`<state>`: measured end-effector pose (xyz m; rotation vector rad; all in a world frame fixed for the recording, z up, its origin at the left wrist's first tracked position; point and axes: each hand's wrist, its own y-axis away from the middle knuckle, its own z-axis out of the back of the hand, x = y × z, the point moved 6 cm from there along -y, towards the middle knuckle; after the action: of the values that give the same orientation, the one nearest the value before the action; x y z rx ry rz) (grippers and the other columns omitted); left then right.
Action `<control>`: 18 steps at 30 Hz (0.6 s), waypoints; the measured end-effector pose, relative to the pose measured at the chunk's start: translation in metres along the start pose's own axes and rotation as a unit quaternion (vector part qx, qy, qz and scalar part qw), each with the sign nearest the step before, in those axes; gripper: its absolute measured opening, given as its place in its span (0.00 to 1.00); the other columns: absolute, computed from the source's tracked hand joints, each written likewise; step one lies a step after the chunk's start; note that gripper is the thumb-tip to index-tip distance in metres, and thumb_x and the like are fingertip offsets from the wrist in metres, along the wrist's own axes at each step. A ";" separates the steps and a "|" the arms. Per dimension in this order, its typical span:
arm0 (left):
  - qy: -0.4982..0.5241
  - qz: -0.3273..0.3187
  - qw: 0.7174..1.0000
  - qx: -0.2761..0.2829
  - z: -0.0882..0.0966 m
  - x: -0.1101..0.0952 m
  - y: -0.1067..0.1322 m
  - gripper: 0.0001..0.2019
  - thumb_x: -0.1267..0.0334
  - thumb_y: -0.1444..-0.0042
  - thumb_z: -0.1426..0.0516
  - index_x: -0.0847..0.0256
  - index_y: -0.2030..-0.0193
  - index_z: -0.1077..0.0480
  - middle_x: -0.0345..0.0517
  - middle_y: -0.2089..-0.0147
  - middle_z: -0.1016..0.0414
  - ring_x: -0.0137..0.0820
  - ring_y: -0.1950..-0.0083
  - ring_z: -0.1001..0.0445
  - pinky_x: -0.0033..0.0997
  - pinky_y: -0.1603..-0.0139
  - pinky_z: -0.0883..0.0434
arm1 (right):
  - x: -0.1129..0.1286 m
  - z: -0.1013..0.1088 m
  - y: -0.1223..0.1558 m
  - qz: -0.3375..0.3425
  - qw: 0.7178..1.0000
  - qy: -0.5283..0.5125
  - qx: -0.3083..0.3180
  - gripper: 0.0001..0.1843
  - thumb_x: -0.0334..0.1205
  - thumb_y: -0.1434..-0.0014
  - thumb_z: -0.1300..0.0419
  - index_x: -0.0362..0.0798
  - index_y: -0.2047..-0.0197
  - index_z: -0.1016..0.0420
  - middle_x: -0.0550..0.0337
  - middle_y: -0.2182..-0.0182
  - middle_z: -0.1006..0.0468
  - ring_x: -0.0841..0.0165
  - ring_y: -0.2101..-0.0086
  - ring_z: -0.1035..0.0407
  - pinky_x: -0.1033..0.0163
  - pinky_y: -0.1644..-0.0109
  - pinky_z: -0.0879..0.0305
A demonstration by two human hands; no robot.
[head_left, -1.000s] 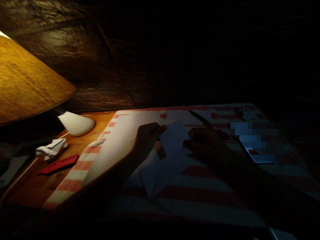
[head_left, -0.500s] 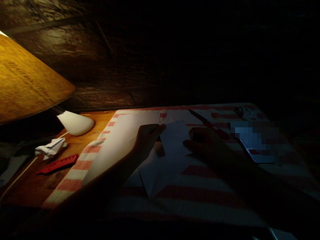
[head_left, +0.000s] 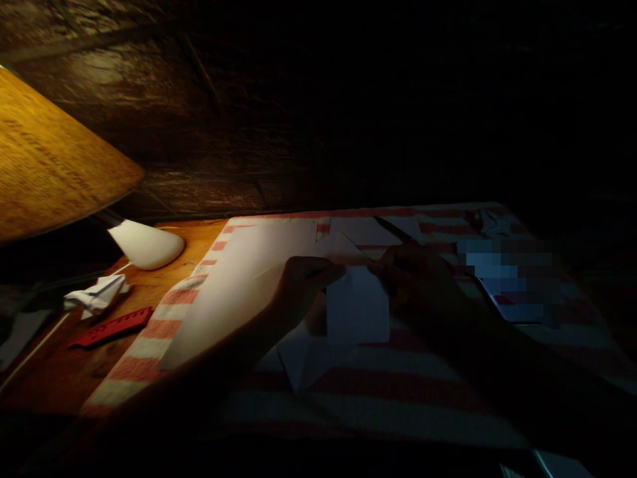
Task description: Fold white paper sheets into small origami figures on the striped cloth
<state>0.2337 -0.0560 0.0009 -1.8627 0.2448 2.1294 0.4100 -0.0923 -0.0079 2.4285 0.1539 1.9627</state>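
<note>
A small white piece of paper hangs between my two hands over the striped cloth. My left hand is closed, its thumb and fingers pinching the paper's upper left corner. Closed on the upper right corner is my right hand, dark and partly lost in shadow. Larger white sheets lie flat beneath and to the left of my hands. A folded white paper with a pointed end lies below the held piece. Just behind my right hand is a knife, its handle partly hidden.
A lit lamp with a yellow shade and white base stands at left. Near it lie a folded paper shape and a red ruler-like piece. A phone-like device, partly blurred, lies right on the striped cloth.
The paper has turned from tilted to nearly upright and sits lower. My left hand has moved slightly right, and both hands have come closer together at its top corners.
</note>
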 end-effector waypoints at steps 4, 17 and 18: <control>0.029 0.001 1.000 0.000 -0.004 -0.001 0.003 0.20 0.51 0.49 0.35 0.61 0.82 0.32 0.37 0.82 0.38 0.23 0.79 0.41 0.25 0.78 0.44 | 0.011 0.002 0.001 0.022 0.999 0.032 -0.036 0.15 0.42 0.43 0.34 0.48 0.78 0.30 0.66 0.81 0.33 0.74 0.80 0.41 0.65 0.76 0.46; 0.012 0.042 0.999 -0.018 0.001 0.015 -0.002 0.12 0.55 0.49 0.34 0.62 0.72 0.22 0.36 0.81 0.33 0.21 0.82 0.40 0.22 0.81 0.43 | 0.002 0.005 -0.005 -0.018 0.994 0.105 0.000 0.20 0.48 0.46 0.28 0.48 0.77 0.33 0.67 0.81 0.32 0.75 0.81 0.40 0.66 0.77 0.44; 0.016 0.042 0.999 -0.015 0.001 0.016 -0.002 0.12 0.55 0.49 0.34 0.63 0.72 0.22 0.36 0.81 0.32 0.21 0.81 0.39 0.22 0.81 0.42 | 0.003 0.006 -0.006 -0.017 0.993 0.120 -0.004 0.20 0.47 0.46 0.29 0.48 0.78 0.34 0.67 0.82 0.33 0.75 0.81 0.40 0.66 0.77 0.45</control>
<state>0.2316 -0.0518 -0.0144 -1.9367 0.3061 2.1715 0.4156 -0.0858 -0.0068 2.1613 0.1868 2.2291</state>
